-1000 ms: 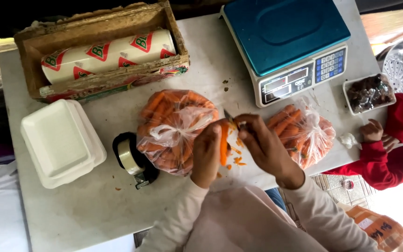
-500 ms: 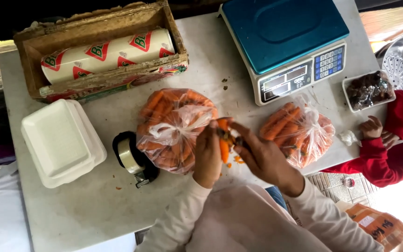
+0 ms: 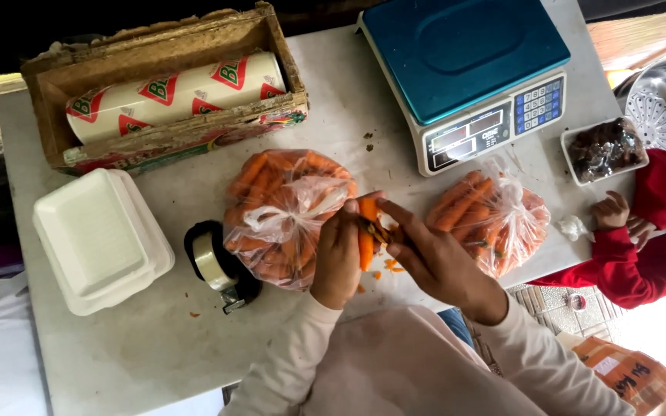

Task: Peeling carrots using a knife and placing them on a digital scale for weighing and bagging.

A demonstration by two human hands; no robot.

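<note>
My left hand (image 3: 338,256) grips a single orange carrot (image 3: 366,231), held upright over the white table (image 3: 117,354). My right hand (image 3: 433,258) presses a small peeler or blade (image 3: 377,231) against the carrot's side. Small orange peelings (image 3: 391,267) lie on the table just below. A clear plastic bag full of carrots (image 3: 283,212) sits right beside my left hand, and a second tied bag of carrots (image 3: 491,216) lies to the right of my right hand.
A blue-topped digital scale (image 3: 468,73) stands at the back right. A wooden box (image 3: 163,85) holds a roll of wrap. White foam trays (image 3: 94,239) and a tape dispenser (image 3: 221,266) sit at left. Another person in red sleeves (image 3: 641,246) reaches in at right, near a tray of dark fruit (image 3: 604,150).
The carrot has shifted slightly left and upright between my hands, and my right hand has slid along it. More peelings lie on the table.
</note>
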